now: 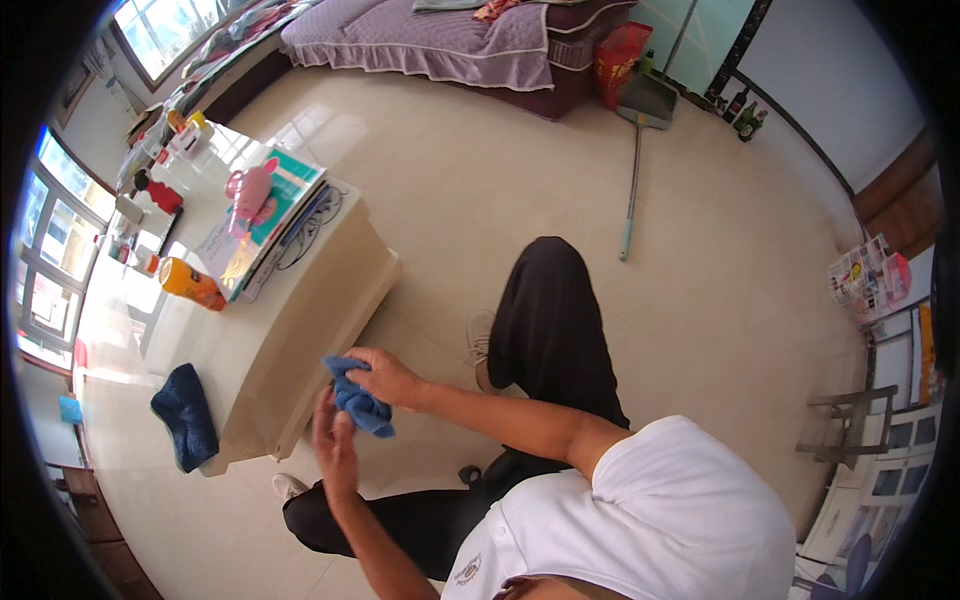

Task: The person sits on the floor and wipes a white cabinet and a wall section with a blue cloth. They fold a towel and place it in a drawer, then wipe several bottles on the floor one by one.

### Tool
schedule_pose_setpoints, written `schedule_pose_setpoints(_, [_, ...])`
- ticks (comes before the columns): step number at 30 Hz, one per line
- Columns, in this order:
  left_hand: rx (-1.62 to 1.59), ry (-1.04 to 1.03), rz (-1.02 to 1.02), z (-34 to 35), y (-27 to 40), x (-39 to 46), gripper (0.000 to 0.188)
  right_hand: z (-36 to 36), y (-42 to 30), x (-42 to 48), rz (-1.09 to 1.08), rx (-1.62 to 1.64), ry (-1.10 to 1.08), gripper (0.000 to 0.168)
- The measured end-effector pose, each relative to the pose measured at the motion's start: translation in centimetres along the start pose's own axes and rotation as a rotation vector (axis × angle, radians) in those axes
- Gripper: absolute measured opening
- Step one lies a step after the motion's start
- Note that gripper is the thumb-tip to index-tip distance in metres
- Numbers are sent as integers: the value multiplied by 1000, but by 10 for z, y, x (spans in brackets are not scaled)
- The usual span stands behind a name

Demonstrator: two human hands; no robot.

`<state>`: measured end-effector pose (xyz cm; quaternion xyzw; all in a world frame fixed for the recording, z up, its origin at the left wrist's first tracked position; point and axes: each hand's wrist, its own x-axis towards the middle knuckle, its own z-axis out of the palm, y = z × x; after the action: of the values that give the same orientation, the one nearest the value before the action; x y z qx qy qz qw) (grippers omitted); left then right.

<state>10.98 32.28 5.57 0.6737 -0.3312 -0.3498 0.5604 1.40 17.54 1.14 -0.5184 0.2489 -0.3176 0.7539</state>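
Note:
Between my hands is a crumpled blue cloth [363, 405], held in front of the long side of a glossy cream table [277, 360]. My right hand [386, 377] grips its upper end between thumb and fingers. At the cloth's lower left side is my left hand [335, 442], fingers raised and slightly blurred, the thumb against or very near the cloth; whether it grips is unclear. A folded dark blue towel [186, 418] lies at the table's near corner, partly over the edge.
On the table are a stack of books [274, 225] under a pink piggy bank [251, 189], eyeglasses [304, 236] and an orange bottle [191, 283]. A long-handled dustpan [646, 101] lies near the bed [435, 45]. Glass bottles [745, 120] stand by the wall, and a wooden stool [851, 426] is at right.

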Motion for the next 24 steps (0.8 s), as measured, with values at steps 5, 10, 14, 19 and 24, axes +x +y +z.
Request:
schedule_pose_setpoints(5, [-326,-56,-104,98,-6,-16,43,-61,-62,-42,-173,-370,-101,28])
schedule_pose_setpoints(10, [-401,-68,23,177,13,-22,30,-116,-121,-78,-431,-536,-23,21])
schedule_pose_setpoints(14, [-505,9,29,221,34,-29,25,-149,-154,-93,-548,-662,12,21])
schedule_pose_setpoints(19, [-716,-67,96,229,59,-42,27,-200,-236,-87,-352,-295,-268,14])
schedule_pose_setpoints(24, [-674,-115,24,279,66,-22,43,-281,-240,-81,-142,-67,-307,16])
